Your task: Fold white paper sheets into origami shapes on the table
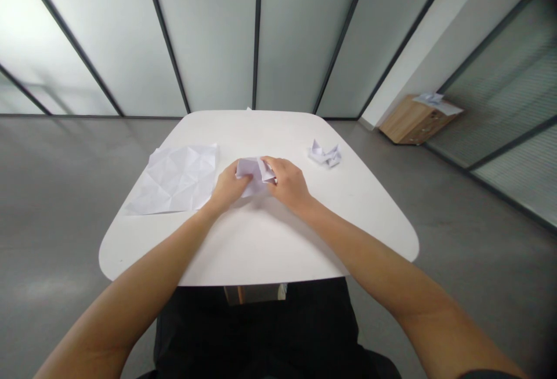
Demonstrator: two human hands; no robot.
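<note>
Between my two hands is a partly folded sheet of white paper point(253, 186), just above the middle of the table. My left hand point(230, 184) grips its left side, the thumb lying on the near face. On the opposite side my right hand point(288, 181) pinches a folded flap at the upper right corner. The fingertips behind the paper are hidden. Left of my hands lies a creased, unfolded white sheet point(178, 176), marked with many crossing fold lines. A small folded paper figure point(325, 154) with pointed tips rests to the right of my right hand.
The white table point(261, 251) has rounded corners and stands close to my lap. A wooden cabinet point(420, 119) with papers on top is on the floor at the far right. Frosted glass panels point(209, 31) rise behind the table.
</note>
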